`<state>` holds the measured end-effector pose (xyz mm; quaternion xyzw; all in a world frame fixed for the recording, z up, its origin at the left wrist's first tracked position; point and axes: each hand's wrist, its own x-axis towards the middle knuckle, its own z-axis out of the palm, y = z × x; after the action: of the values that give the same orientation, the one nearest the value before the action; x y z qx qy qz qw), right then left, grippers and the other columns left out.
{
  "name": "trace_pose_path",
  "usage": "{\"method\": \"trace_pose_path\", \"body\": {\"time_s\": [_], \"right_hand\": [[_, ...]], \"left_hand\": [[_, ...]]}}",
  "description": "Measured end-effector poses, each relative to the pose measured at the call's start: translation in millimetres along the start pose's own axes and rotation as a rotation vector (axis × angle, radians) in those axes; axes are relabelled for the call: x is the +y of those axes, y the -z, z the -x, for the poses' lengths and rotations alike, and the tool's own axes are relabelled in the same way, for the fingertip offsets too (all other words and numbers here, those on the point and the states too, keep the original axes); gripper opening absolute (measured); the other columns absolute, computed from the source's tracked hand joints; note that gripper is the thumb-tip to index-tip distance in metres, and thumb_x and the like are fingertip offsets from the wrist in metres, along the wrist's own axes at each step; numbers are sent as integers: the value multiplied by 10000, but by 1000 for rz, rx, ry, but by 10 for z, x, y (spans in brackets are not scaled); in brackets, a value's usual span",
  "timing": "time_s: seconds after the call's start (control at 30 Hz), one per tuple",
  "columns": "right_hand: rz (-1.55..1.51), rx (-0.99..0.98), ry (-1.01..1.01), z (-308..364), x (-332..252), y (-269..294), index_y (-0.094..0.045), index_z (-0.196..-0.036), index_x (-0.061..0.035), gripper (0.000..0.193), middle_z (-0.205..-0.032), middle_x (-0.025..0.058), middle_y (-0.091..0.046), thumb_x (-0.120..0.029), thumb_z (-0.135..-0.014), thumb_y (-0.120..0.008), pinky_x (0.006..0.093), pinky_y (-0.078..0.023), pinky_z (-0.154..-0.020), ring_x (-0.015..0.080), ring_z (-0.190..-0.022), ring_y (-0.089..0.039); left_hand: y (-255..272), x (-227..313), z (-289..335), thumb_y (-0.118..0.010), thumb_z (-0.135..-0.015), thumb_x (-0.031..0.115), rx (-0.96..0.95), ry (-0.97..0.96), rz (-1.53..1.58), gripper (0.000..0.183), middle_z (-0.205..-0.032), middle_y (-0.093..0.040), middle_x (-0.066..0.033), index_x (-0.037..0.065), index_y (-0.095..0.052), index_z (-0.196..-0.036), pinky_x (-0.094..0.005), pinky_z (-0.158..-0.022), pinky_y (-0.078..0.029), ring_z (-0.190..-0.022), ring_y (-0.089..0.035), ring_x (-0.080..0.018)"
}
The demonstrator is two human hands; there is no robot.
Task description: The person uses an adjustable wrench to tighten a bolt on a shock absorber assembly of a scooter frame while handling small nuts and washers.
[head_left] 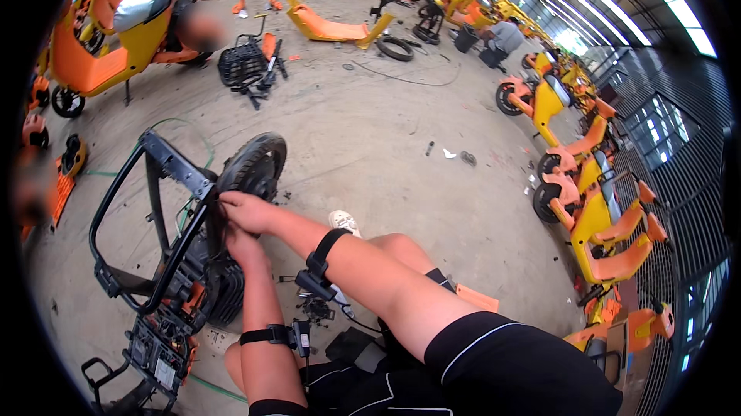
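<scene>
Where the dark frame (174, 157) comes close to the wheel (258, 165), I have both bare hands working side by side. On my feed the right hand (248, 211) is the upper one, its fingers bent in at the end of the frame beside the tyre; the tips are hidden, so I cannot tell whether they grip anything. Just below it, the left hand (245, 248) reaches up into the same spot, its fingers also out of sight, and I cannot tell if it is closed on a part.

The frame sits to the left of my arms, with the wheel at its far right side. Below the hands I see a ribbed black block (225, 296), and nearer to me a cluster of black and orange components (158, 354). A white shoe (343, 222) shows beyond the right forearm, and small loose parts (315, 308) lie between the arms.

Farther out on the concrete floor (386, 161) I make out a heap of black parts (245, 65), an orange and yellow body panel (332, 28) and a loose tyre (395, 48). Another person (505, 36) is bent low beside a dark bucket (465, 38). Yellow and orange scooters (598, 242) line the right side.
</scene>
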<state>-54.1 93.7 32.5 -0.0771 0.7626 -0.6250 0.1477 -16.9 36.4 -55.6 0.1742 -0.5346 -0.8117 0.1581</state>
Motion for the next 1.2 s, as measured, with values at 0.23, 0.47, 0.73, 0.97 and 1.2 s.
{"method": "trace_pose_path", "body": {"time_s": [0.23,0.47,0.73,0.97,1.2], "right_hand": [[256,13,-52,1128,804,310,-607,-1227,-12,426,-1166,188,-656,-327,-940,-589,384,-481,-954,292,-1098,-628],[230,-76,-201,1456,922,290,-711,-1019,-46,293,-990,195,-701,-217,-804,-612,426,-527,-830,358,-936,-668],[476,-332,-153,1410,627,150,-689,-997,-41,284,-985,179,-699,-232,-803,-605,457,-518,-821,356,-937,-662],[768,-428,-50,1365,533,324,-676,-989,-25,266,-962,208,-696,-191,-798,-595,471,-524,-825,365,-950,-666],[689,-405,-62,1295,409,289,-738,-915,-50,228,-957,199,-713,-107,-732,-615,447,-558,-780,353,-911,-697]], "left_hand": [[176,-54,-80,-525,-1018,294,43,48,-7,400,-1155,-629,-105,-72,-596,-1162,-317,-971,-418,-1035,-556,-179],[139,66,33,-475,-1035,276,-191,80,332,483,-1437,-466,-96,16,-399,-1435,-357,-1116,-304,-1323,-430,-196],[265,79,-84,-536,-993,233,-348,142,677,508,-1541,-338,-94,8,-389,-1424,-468,-1208,-195,-1434,-277,-222],[191,210,-7,-531,-976,143,-315,197,815,479,-1557,-314,-106,1,-407,-1416,-508,-1216,-164,-1452,-250,-248],[-14,479,96,-394,-1016,142,-186,256,868,419,-1517,-362,-144,41,-419,-1422,-568,-1177,-240,-1419,-305,-308]]}}
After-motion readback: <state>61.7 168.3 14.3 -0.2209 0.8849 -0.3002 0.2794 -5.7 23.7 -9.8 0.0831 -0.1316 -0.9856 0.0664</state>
